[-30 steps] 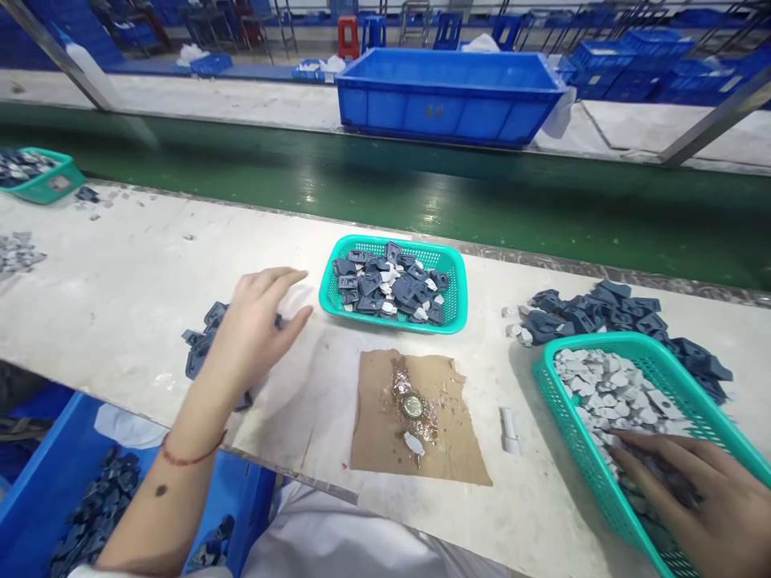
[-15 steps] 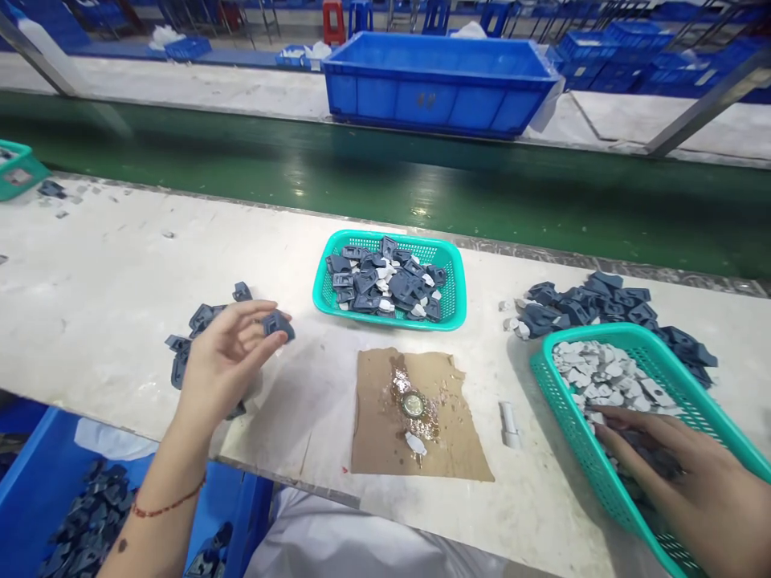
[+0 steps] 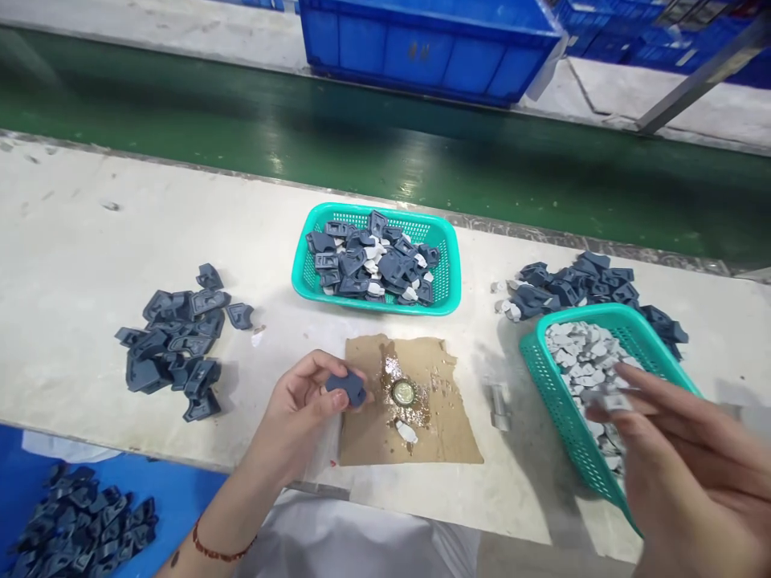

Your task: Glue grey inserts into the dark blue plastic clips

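My left hand (image 3: pixel 304 401) pinches a dark blue-grey plastic part (image 3: pixel 346 389) between thumb and fingers, over the left edge of a brown cardboard sheet (image 3: pixel 365 441). On the cardboard lie a small round metal-rimmed disc (image 3: pixel 404 392) amid a shiny wet patch, and one white plastic piece (image 3: pixel 406 432). My right hand (image 3: pixel 692 466), blurred, is closed on a small white plastic piece (image 3: pixel 615 400) above the right green basket (image 3: pixel 536 361). Many similar white pieces (image 3: pixel 581 353) fill that basket; its near end is hidden by the hand.
A green basket (image 3: pixel 301 277) of dark parts and white pieces stands behind the cardboard. Dark parts are heaped at left (image 3: pixel 174 337) and right (image 3: pixel 578 281). A small clear cylinder (image 3: pixel 499 408) lies right of the cardboard. Beyond runs a green belt (image 3: pixel 210 120); a blue bin (image 3: pixel 422 52) stands past it.
My left hand has carried the dark part rightward from the left heap to the cardboard's edge. My right hand has lifted out of the basket with a white piece. The view has tilted down.
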Available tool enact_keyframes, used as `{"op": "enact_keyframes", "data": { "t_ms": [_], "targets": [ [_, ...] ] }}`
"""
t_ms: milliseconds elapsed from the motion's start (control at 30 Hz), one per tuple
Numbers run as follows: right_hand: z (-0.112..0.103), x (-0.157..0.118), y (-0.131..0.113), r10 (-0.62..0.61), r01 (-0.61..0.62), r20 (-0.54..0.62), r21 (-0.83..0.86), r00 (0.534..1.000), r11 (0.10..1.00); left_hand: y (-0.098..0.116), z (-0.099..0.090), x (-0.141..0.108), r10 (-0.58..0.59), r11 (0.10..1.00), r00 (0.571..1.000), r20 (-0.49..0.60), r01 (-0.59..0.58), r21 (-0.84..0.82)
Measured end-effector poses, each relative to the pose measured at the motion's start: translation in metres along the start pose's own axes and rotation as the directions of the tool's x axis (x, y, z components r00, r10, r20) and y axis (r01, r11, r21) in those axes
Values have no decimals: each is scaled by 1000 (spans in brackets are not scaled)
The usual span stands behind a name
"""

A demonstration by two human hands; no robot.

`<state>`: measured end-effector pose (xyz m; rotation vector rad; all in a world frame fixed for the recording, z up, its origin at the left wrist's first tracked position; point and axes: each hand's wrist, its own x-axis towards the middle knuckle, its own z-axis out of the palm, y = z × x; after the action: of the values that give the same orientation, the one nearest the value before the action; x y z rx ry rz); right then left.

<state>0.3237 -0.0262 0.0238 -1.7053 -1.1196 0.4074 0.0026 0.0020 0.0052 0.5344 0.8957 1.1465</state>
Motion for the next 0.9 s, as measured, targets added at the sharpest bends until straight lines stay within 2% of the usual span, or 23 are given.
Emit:
{"op": "enact_keyframes", "data": {
  "t_ms": [33,100,200,300,367,500,667,733,833,900],
  "targets": [
    [10,-6,-11,86,-87,53,14,995,996,-1,0,0,-4,1000,1000,-3,4,12],
    [28,-15,-27,82,-124,282,134,956,983,-2,-2,0,-9,999,1000,-10,10,40],
    [54,-18,-30,30,-252,604,286,797,924,-5,-5,2,-36,998,999,21,35,49],
    [75,-17,-24,2,-416,753,361,658,834,-8,-7,4,-77,997,991,113,76,19],
    [86,-18,-21,-23,-484,790,398,613,780,-9,-8,4,-102,995,981,165,101,11],
    [96,-22,-20,-20,-471,771,409,637,782,-11,-8,2,-101,993,976,194,86,85],
    [96,-27,-18,6,-408,734,371,679,834,-13,-6,-2,-61,963,987,151,19,270],
    [96,-29,-17,-1,-339,704,343,710,876,-15,-5,-3,-41,940,989,139,-9,341],
    [95,-31,-14,-57,-168,654,276,754,946,-17,-4,-6,-11,909,990,140,-48,414],
    [94,-32,-14,-121,-51,644,242,755,969,-20,-4,-8,10,885,989,147,-78,459]
  ]
}}
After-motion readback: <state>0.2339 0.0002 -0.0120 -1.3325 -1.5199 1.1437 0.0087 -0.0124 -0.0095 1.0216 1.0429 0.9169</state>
